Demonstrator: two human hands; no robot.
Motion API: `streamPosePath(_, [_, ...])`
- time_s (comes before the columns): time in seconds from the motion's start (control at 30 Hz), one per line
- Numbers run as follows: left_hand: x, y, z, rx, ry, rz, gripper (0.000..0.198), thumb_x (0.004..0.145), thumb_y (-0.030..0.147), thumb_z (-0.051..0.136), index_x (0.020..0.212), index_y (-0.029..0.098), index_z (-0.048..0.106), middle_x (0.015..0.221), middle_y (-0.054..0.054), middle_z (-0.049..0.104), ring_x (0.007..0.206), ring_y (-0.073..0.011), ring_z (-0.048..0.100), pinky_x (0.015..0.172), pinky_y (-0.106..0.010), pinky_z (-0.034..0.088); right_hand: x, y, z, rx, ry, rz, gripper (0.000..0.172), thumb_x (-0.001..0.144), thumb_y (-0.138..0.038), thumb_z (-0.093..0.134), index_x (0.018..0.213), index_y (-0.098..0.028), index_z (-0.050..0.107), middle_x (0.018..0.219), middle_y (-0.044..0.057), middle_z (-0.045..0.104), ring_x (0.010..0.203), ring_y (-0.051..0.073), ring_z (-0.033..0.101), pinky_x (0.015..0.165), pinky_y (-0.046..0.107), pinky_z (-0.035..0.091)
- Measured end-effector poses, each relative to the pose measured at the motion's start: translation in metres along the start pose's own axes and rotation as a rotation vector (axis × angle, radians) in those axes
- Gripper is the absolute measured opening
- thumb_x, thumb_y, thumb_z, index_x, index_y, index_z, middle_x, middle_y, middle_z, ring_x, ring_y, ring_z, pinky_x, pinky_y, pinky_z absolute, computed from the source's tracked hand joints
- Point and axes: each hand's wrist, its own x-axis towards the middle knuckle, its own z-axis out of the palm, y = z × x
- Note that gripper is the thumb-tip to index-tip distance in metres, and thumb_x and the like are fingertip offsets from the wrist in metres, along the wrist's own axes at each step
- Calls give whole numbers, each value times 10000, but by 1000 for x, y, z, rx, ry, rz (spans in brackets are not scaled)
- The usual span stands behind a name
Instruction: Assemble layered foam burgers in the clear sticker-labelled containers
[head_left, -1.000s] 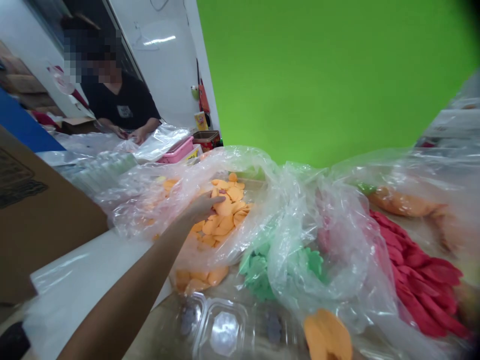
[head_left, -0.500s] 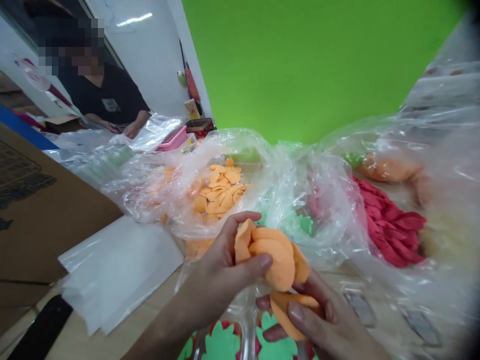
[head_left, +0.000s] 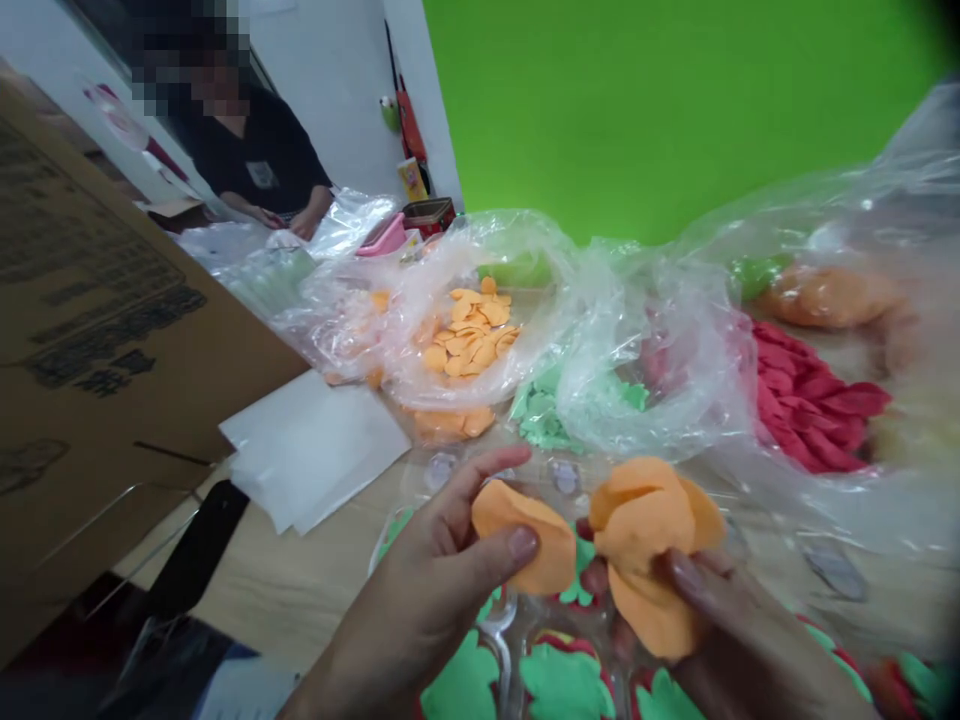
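Observation:
My left hand [head_left: 442, 560] pinches an orange petal piece [head_left: 551, 565], soft and foam-like, between thumb and fingers. Just to its right, my right hand [head_left: 731, 615] grips a bunch of overlapping orange petals [head_left: 649, 520], fanned out in front of the thumb. The two lots of petals are held close together. Under both hands lies a clear plastic tray [head_left: 508, 650] with rounded compartments. Green leaf-shaped pieces [head_left: 566, 685] with red edges beneath sit in them, partly covered by my hands and forearms.
Beyond the tray, clear plastic bags [head_left: 525, 235] hold loose orange petals [head_left: 480, 345], green pieces [head_left: 544, 410] and red petals [head_left: 817, 395]. White sheets [head_left: 315, 450] lie left, beside a cardboard box [head_left: 135, 400]. A person in dark clothes [head_left: 259, 150] is at the far left.
The larger petal bunch, earlier in my left hand, is now in my right; the left holds a petal piece instead. My hands moved apart sideways, and the view shifted, showing more tray.

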Motion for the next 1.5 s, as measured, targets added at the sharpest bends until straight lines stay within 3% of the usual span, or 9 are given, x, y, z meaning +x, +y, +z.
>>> streamPosePath(0.23, [-17, -24, -35, 53, 290, -3, 301, 649, 428, 675, 757, 176, 550, 617, 34, 569, 506, -69, 508, 469, -159, 387, -11, 19, -36, -106, 194, 31, 272, 596, -370, 727, 833, -246, 675, 961, 54, 677, 835, 263, 636, 662, 330, 555])
streamPosePath(0.43, [-50, -50, -71, 613, 376, -55, 173, 761, 335, 578, 845, 186, 605, 744, 8, 620, 607, -104, 546, 507, -188, 403, -20, 35, -69, -121, 315, 104, 172, 670, -314, 687, 838, -286, 662, 975, -7, 685, 843, 223, 647, 654, 269, 572])
streamPosePath(0.57, [-70, -93, -80, 1073, 385, 398, 145, 805, 171, 514, 935, 213, 561, 935, -31, 636, 893, -167, 577, 776, -304, 458, -18, 44, -97, -34, 346, 111, 278, 648, -290, 703, 914, -335, 637, 936, -36, 689, 725, 179, 661, 598, 238, 580])
streamPosePath(0.67, [-81, -123, -89, 1480, 169, 786, 244, 802, 89, 482, 1008, 197, 555, 999, -71, 643, 999, -185, 551, 871, -368, 444, -19, 50, -103, -1, 361, 119, 324, 620, -284, 721, 927, -342, 634, 898, -41, 696, 718, 183, 662, 627, 256, 581])
streamPosePath(0.73, [-86, -135, -95, 1640, 70, 879, 269, 804, 103, 494, 1057, 183, 540, 1006, -77, 658, 1027, -193, 551, 900, -394, 440, -21, 51, -97, -23, 359, 134, 298, 599, -298, 736, 885, -316, 655, 873, -23, 703, 748, 202, 661, 669, 272, 574])
streamPosePath(1.0, [-94, -130, -95, 1618, 67, 783, 341, 798, 167, 537, 1136, 161, 497, 1058, -82, 640, 1056, -201, 532, 969, -419, 360, -18, 47, -63, -119, 309, 139, 207, 609, -302, 741, 799, -251, 677, 879, 12, 696, 846, 203, 639, 741, 263, 532])
streamPosePath(1.2, [-53, -121, -46, 1528, 144, 629, 322, 825, 207, 507, 1146, 182, 489, 1055, -73, 613, 972, -212, 523, 850, -378, 405, -19, 48, -45, -108, 253, 75, 151, 641, -311, 721, 720, -192, 671, 910, 34, 686, 808, 160, 628, 712, 223, 502])
streamPosePath(1.33, [-32, -126, -22, 1529, 21, 503, 188, 849, 248, 471, 999, 184, 564, 994, -65, 623, 919, -228, 521, 808, -402, 389, -23, 43, -48, -84, 272, 59, 173, 667, -302, 700, 804, -200, 671, 928, 39, 681, 768, 160, 630, 671, 235, 508])
streamPosePath(1.5, [-24, -123, -21, 1380, 4, 401, 135, 864, 208, 451, 938, 194, 562, 870, -13, 637, 811, -166, 522, 759, -348, 367, -25, 40, -64, -87, 354, 44, 196, 639, -311, 719, 807, -224, 666, 986, 45, 667, 893, 208, 610, 787, 313, 504])
